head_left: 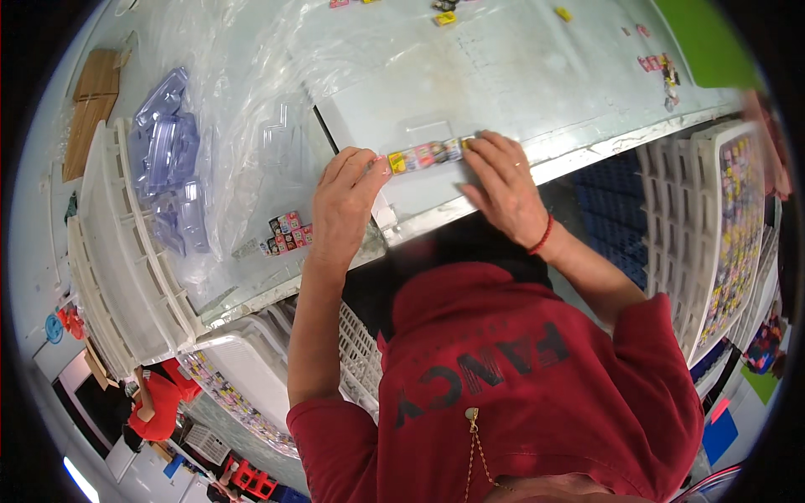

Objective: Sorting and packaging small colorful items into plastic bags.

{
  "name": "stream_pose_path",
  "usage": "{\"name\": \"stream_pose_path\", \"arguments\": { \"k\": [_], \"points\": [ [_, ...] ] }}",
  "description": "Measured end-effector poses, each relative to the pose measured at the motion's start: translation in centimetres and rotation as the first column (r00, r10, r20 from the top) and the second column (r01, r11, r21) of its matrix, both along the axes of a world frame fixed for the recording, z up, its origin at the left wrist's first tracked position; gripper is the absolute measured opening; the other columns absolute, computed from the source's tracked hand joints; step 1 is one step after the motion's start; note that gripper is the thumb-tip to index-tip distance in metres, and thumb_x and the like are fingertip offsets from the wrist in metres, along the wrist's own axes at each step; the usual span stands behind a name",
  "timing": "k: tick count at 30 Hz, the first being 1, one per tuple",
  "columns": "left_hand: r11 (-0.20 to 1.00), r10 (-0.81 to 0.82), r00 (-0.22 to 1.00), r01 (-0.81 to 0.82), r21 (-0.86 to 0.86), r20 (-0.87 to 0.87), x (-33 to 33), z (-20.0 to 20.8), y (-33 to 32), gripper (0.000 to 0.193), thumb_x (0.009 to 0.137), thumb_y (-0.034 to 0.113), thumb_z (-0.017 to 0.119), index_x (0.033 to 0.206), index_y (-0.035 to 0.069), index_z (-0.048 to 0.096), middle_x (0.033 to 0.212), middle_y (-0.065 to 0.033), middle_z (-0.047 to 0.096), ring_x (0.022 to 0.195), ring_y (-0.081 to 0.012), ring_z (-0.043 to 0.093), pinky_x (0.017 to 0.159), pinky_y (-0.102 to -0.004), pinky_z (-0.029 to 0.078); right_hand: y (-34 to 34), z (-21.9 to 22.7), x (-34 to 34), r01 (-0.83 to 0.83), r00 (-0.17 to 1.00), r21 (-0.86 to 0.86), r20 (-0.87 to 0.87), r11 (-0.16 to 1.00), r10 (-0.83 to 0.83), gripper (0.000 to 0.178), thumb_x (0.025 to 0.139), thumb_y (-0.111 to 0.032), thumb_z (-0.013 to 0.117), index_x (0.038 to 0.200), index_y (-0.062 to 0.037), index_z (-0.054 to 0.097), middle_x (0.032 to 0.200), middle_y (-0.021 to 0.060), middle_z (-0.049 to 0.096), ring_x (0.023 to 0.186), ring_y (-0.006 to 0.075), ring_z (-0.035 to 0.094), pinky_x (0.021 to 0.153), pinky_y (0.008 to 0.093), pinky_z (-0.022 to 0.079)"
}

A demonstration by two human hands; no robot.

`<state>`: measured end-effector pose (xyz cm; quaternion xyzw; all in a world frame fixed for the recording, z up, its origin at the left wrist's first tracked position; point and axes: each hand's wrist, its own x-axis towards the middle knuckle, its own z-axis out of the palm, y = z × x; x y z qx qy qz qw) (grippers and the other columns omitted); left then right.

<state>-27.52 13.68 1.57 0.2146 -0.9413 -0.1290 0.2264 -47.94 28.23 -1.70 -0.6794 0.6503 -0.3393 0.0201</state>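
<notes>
A row of small colourful printed boxes (428, 156), yellow, pink and dark, lies between my two hands near the table's front edge. My left hand (342, 191) closes on the left end of the row, thumb and fingers pressed together. At the right end, my right hand (508, 183) holds the row with its fingertips, the thumb lower and a little apart. Just behind the row, a clear plastic tray (428, 130) partly shows on the table. Left of my left forearm sits a small cluster of pink and black boxes (289, 235).
Clear plastic packaging shells (172, 155) are heaped at the left on plastic film (243, 109). Loose small boxes (658, 65) lie far right, near a green board (708, 42). White crates (708, 235) of small boxes stand at the right; another person (158, 407) is lower left.
</notes>
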Motion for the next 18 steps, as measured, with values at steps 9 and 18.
{"name": "stream_pose_path", "arguments": {
  "k": [9, 18],
  "points": [
    [0.986, 0.077, 0.987, -0.055, 0.159, -0.14, -0.3, -0.8, 1.5, 0.024, 0.073, -0.003, 0.073, 0.095, -0.001, 0.064, 0.101, -0.0094, 0.061, 0.09, -0.0252, 0.062, 0.073, -0.0348, 0.053, 0.0, -0.1, 0.0, -0.009, 0.999, -0.009, 0.038, 1.0, 0.009, 0.049, 0.071, -0.006, 0.076, 0.116, 0.0044, 0.057, 0.121, 0.0185, 0.054, 0.117, 0.0371, 0.05, 0.096, 0.0473, 0.043],
    [0.993, 0.075, 0.984, -0.059, 0.103, -0.164, -1.5, -2.2, 2.0, 0.023, 0.072, -0.001, 0.075, 0.093, 0.0, 0.066, 0.101, -0.0074, 0.063, 0.091, -0.0253, 0.062, 0.076, -0.0341, 0.053, 0.0, -0.1, 0.0, 0.031, 0.989, -0.033, 0.148, 0.999, -0.026, 0.054, 0.07, -0.006, 0.077, 0.118, 0.0052, 0.055, 0.121, 0.0187, 0.054, 0.117, 0.0377, 0.05, 0.096, 0.0472, 0.043]
  ]
}}
